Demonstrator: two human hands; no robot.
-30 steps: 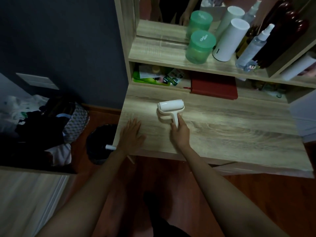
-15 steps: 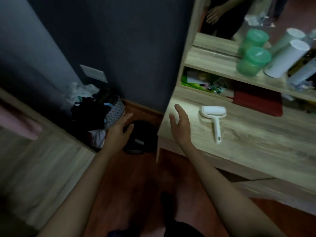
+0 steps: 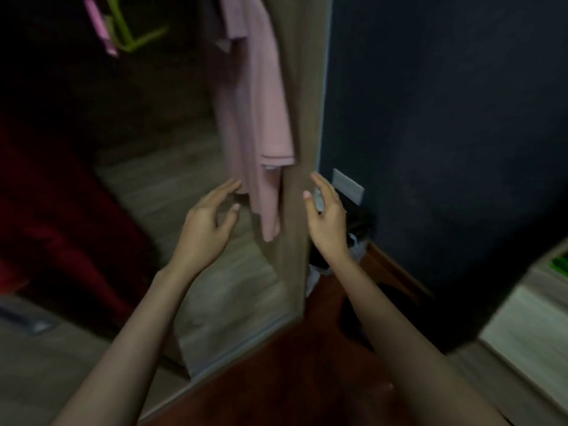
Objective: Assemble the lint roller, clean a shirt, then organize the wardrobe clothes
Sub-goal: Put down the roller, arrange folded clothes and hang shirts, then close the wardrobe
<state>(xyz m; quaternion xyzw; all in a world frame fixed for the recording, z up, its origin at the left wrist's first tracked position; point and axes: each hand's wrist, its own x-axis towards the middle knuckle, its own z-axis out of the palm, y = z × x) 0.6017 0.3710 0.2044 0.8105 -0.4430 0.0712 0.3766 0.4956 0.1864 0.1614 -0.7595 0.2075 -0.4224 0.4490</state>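
Both hands raised, empty, at the open wardrobe.

The pink shirt (image 3: 255,118) hangs inside the wardrobe, just beside the wooden side panel (image 3: 299,87). The left hand (image 3: 209,222) is extended toward the shirt's lower edge, fingers straight and slightly apart, thumb spread; motion blur hides whether the fingertips touch the fabric. The right hand (image 3: 327,216) is held at the panel's front edge, fingers relaxed and apart, holding nothing. A green hanger (image 3: 129,35) hangs at upper left. A dark red garment (image 3: 46,195) hangs at far left. A wall plate (image 3: 349,186) sits on the dark wall (image 3: 445,118).
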